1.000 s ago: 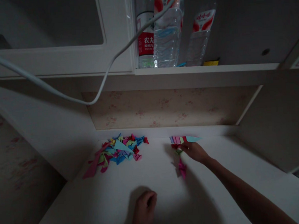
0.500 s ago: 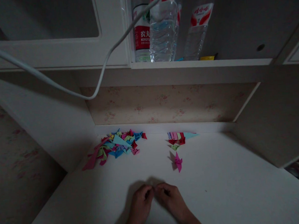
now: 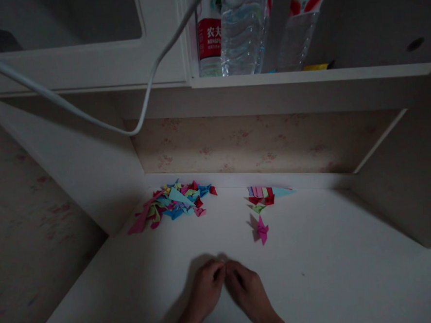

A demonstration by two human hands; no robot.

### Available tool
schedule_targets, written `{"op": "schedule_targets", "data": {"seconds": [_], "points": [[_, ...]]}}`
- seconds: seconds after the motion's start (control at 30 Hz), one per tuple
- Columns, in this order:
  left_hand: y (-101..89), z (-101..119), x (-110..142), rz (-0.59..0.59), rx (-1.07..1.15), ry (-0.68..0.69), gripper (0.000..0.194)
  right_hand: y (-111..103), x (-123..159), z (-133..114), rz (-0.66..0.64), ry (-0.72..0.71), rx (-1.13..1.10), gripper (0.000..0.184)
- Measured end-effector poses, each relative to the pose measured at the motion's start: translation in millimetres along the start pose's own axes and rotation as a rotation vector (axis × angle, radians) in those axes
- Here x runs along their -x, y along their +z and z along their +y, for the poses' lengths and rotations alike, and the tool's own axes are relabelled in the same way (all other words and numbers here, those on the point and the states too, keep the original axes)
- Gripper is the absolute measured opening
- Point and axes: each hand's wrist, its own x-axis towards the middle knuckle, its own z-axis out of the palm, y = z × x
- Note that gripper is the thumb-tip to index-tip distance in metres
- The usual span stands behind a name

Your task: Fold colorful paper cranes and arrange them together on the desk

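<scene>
My left hand [image 3: 209, 284] and my right hand [image 3: 247, 285] meet at the fingertips low over the white desk. Both are closed in a pinch, thumbs against forefingers. Whatever they may hold between them is hidden or too small to make out. Ahead and a little to the right of them, a magenta folded paper piece [image 3: 262, 230] stands on the desk, looking like an origami crane. Behind it sits a small group of folded papers, with a green one [image 3: 258, 208], a red one [image 3: 256, 200] and a light blue pointed one [image 3: 282, 192].
A heap of colourful folded papers [image 3: 177, 203] lies at the back left of the white desk [image 3: 316, 253]. Overhead, a shelf [image 3: 305, 76] holds several plastic bottles [image 3: 242, 38]. A white cable [image 3: 140, 124] hangs in front of the cabinet.
The view has shifted, so shelf and papers sit slightly differently in the picture. My hands stay pinched, their fingertips now closer together.
</scene>
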Motion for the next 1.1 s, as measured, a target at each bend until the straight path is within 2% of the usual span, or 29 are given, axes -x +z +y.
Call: {"op": "schedule_targets", "data": {"seconds": [0.23,0.33,0.43,0.47,0.5,0.6,0.7,0.87,1.1], "points": [[3.7,-4,1,-0.008,0.012,0.013,0.023,-4,-3,-8,-0.048,-0.022,-0.021,0.032],[2.3,-12,-7,0.017,0.045,-0.023,0.025,-4,-4,-6,-0.034,-0.012,0.000,0.030],[-14.2,-17,-37,0.119,-0.118,-0.076,0.040,-1,-5,-2,-0.013,0.004,0.044,0.030],[-23.4,-18,-51,0.144,-0.272,-0.031,0.041,0,-6,0,-0.007,0.007,0.059,0.031],[-33.8,-18,-66,0.154,-0.329,-0.006,0.039,0,-6,1,-0.003,0.008,0.072,0.031],[-64.4,-19,-109,0.147,-0.454,0.038,0.031,2,-7,3,0.011,0.008,0.092,0.030],[-83.2,-23,-134,0.083,-0.607,0.044,0.030,2,-7,2,0.027,-0.007,0.080,0.028],[-87.5,-30,-144,-0.049,-0.808,0.039,0.037,1,-8,2,0.051,-0.003,0.104,0.027],[-81.6,-26,-141,-0.099,-0.895,0.052,0.041,1,-10,6,0.057,0.024,0.096,0.026]]}}
